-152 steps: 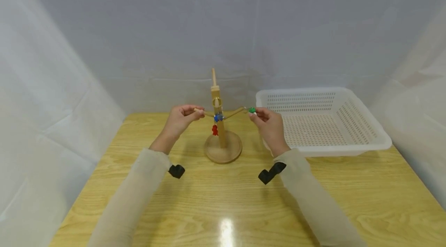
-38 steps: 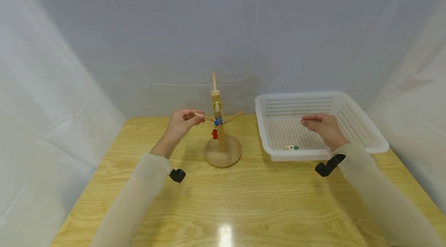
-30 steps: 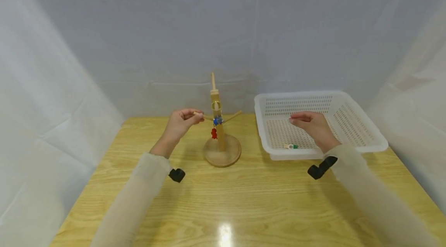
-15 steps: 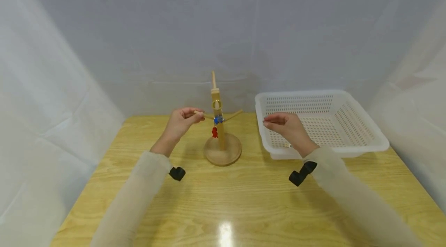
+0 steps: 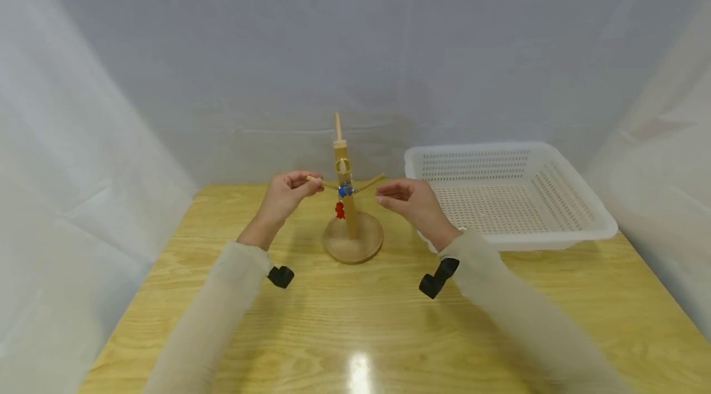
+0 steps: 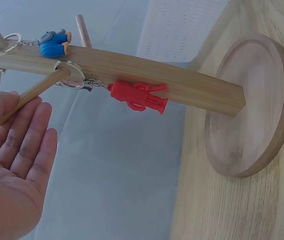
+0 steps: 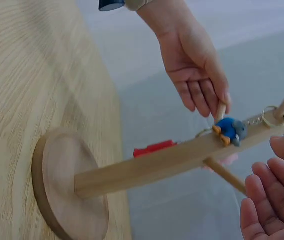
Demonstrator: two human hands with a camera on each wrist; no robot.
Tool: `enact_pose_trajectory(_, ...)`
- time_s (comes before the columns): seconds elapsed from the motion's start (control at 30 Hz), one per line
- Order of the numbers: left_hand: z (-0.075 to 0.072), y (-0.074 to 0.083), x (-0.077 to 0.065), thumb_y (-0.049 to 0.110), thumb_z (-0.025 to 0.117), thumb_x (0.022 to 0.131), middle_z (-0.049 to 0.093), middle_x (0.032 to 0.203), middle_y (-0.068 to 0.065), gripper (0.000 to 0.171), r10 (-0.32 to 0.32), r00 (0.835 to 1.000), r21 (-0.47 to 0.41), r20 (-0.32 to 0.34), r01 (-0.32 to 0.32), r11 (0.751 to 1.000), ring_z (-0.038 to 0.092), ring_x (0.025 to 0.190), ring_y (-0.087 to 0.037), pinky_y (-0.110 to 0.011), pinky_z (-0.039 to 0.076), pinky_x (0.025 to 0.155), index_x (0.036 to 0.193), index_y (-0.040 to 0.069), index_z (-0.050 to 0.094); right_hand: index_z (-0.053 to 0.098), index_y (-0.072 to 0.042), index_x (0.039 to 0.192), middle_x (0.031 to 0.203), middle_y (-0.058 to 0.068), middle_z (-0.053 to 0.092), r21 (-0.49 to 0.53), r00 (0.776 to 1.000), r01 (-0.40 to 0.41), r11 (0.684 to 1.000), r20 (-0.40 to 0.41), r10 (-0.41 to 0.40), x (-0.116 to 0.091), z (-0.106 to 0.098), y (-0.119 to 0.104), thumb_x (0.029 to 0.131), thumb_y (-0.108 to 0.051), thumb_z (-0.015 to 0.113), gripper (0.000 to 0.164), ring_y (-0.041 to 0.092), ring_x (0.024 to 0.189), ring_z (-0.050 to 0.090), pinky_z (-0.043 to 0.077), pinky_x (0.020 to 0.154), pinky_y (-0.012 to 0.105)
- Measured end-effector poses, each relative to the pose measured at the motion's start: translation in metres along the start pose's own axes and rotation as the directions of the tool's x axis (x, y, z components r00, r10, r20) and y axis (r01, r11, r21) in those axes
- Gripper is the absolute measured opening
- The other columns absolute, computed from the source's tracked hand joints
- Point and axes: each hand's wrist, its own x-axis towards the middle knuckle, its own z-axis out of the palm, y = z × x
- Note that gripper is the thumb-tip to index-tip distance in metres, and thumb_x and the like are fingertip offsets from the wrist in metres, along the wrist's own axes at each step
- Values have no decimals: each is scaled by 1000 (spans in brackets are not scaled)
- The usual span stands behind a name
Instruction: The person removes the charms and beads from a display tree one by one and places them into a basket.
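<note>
A wooden peg stand rises from a round base on the table. My left hand pinches the end of its left peg. From that peg a red figure keychain hangs by its ring. A blue and grey figure keychain hangs from the peg nearest me, on the front of the post. My right hand is beside the bare-tipped right peg, fingers relaxed and nothing between them. Something pink shows partly behind the post in the right wrist view.
A white perforated plastic basket stands at the right, its near left corner behind my right hand and forearm. The wooden table reaches forward to a pale cloth backdrop. Cloth also hangs on both sides.
About five seconds ago my right hand held a green keychain at the right peg. Later the keychain lay in the basket, and my right hand has since moved left to the stand. My left hand stays put.
</note>
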Motion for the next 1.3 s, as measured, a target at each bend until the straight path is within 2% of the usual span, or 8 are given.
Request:
enact_pose_trajectory(0.23, 0, 0, 0, 15, 64, 91, 71, 83, 6, 32, -5, 1000, -5, -9, 5, 1000, 67, 82, -8, -28, 53, 86, 112, -9, 62, 66, 3, 108, 102, 15, 68, -68, 997, 58, 996, -37, -61, 14, 25, -1, 85, -10, 70, 27, 24, 90, 64, 54, 79, 32)
enact_pose_trajectory(0.4, 0, 0, -1, 15, 64, 91, 71, 84, 4, 31, -1, 1000, 0, -12, 1, 1000, 68, 87, -17, -31, 53, 87, 111, -9, 63, 63, 6, 107, 102, 19, 66, -22, 991, 89, 996, -97, -91, 18, 36, 3, 84, -6, 71, 27, 26, 90, 62, 53, 78, 29)
enact_pose_trajectory(0.6, 1, 1, -1, 16, 64, 91, 71, 85, 2, 32, -7, 1000, 0, -15, 7, 1000, 67, 85, -12, -30, 53, 86, 111, -9, 63, 63, 2, 106, 102, 17, 65, -17, 984, 92, 996, -152, -94, 21, 47, 6, 84, -8, 71, 26, 24, 91, 62, 52, 79, 29)
enact_pose_trajectory(0.73, 2, 1, -1, 16, 64, 91, 72, 85, 2, 32, -3, 1000, 4, -18, 3, 1000, 67, 88, -18, -32, 53, 87, 111, -9, 63, 63, 2, 104, 98, 16, 66, -14, 980, 96, 995, -174, -97, 23, 55, 7, 83, -9, 73, 26, 25, 89, 63, 54, 78, 31)
enact_pose_trajectory(0.9, 2, 1, -2, 17, 64, 91, 72, 86, 2, 33, -7, 1000, 10, -24, 8, 1000, 67, 91, -21, -34, 52, 89, 111, -9, 63, 63, 6, 100, 93, 20, 67, 37, 971, 140, 989, -199, -130, 24, 63, 7, 81, -4, 74, 24, 25, 83, 64, 54, 74, 26)
enact_pose_trajectory(0.97, 2, 1, -2, 18, 64, 91, 72, 86, 3, 33, -6, 1000, 7, -24, 6, 1000, 67, 89, -18, -34, 52, 90, 111, -9, 63, 63, 7, 99, 92, 20, 67, 43, 966, 161, 986, -214, -148, 24, 65, 9, 80, -3, 74, 24, 26, 81, 64, 53, 72, 23)
enact_pose_trajectory(1.2, 3, -1, -2, 17, 64, 91, 72, 88, -1, 32, 8, 999, 0, -31, -8, 1000, 68, 89, -19, -38, 51, 90, 110, -9, 64, 64, 6, 96, 90, 19, 68, 46, 957, 167, 985, -247, -151, 26, 71, 14, 80, -2, 73, 20, 22, 79, 64, 54, 71, 24)
enact_pose_trajectory(1.3, 4, -1, -1, 17, 64, 91, 72, 85, 4, 32, 12, 1000, -4, -29, -12, 1000, 67, 84, -10, -37, 51, 90, 110, -10, 63, 66, 6, 96, 91, 18, 68, 51, 956, 160, 986, -258, -142, 25, 72, 13, 81, -3, 73, 19, 22, 79, 65, 54, 73, 25)
